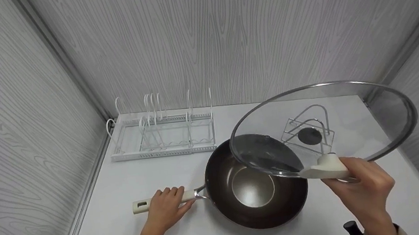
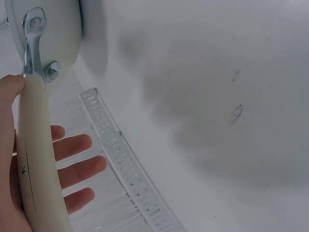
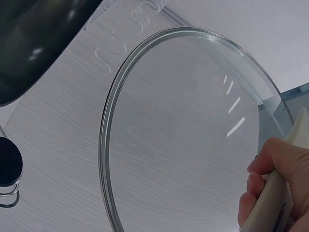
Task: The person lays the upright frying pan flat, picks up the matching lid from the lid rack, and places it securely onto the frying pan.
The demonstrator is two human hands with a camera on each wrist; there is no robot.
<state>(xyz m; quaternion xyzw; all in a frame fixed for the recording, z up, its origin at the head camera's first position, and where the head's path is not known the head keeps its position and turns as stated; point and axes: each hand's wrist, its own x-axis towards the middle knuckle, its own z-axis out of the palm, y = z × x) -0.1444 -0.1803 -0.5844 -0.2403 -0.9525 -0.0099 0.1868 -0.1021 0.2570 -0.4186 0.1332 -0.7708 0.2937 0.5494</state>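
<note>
A dark-lined wok [image 1: 255, 187] with a cream handle [image 1: 140, 206] stands on the white table, its handle pointing left. My left hand [image 1: 168, 207] holds that handle from above, thumb on the near side and fingers over the far side. In the left wrist view, the fingers [image 2: 79, 171] reach loosely past the handle. Up to the right, my right hand [image 1: 365, 184] grips the cream knob handle [image 1: 327, 167] of a large clear glass lid [image 1: 359, 116]. The lid is raised and tilted, its steel rim overlapping the wok's right side in the head view.
A white wire dish rack [image 1: 166, 152] with upright loops stands at the back left. Through the lid shows a small wire stand [image 1: 328, 135] with hoops and a black disc [image 1: 309, 136]. Grey wood-grain walls [image 1: 201, 43] enclose the table [image 1: 122, 182] at the back and sides.
</note>
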